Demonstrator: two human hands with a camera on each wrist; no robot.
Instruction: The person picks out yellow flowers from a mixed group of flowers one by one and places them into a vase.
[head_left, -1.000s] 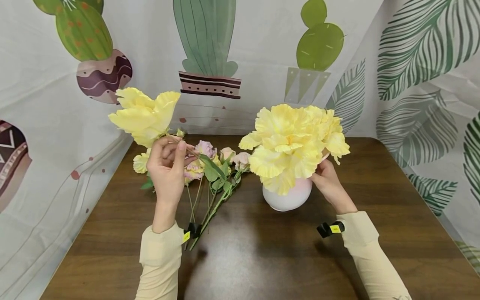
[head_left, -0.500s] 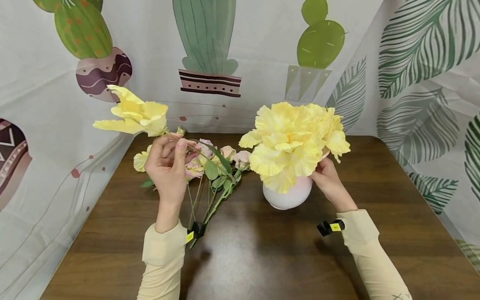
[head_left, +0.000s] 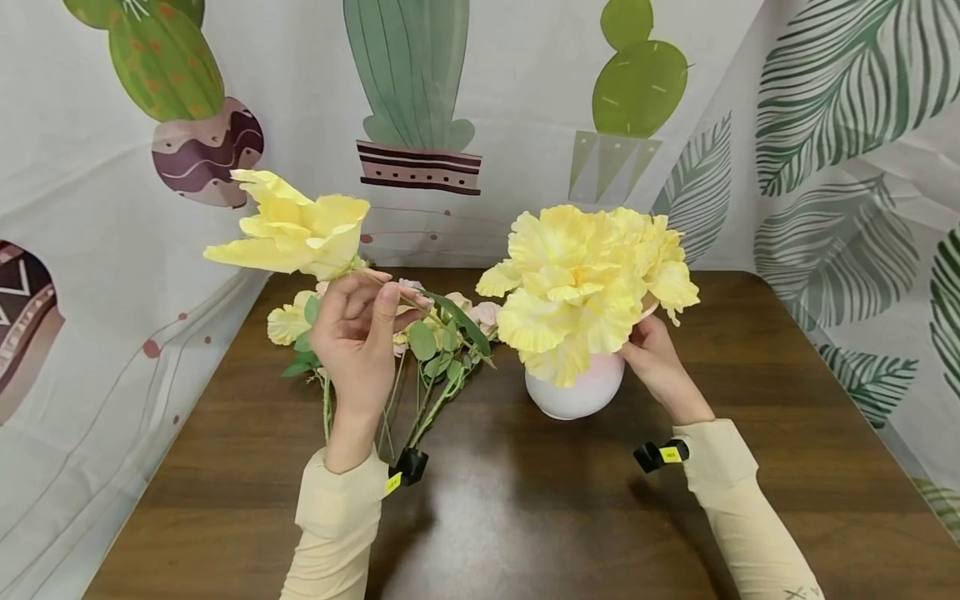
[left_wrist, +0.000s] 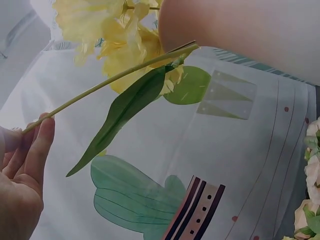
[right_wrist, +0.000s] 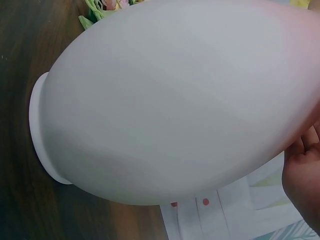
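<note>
Head view: left of centre, we see the left hand (head_left: 356, 346) pinching a flower (head_left: 296, 233), fingertips nearly together; right of centre, the right hand (head_left: 662, 367) holds the vase (head_left: 573, 393) near its neck, probably to steady it, its fingers partly hidden. The vase stands well inside the table (head_left: 540, 500) edges; between the hands, above loose flowers (head_left: 442, 354), we judge there is room to move.

Left wrist view: the stem (left_wrist: 120, 76) slants toward upper centre, its cut end free, likely why we pinch near the bloom.

Right wrist view: the vase fills the middle.
</note>
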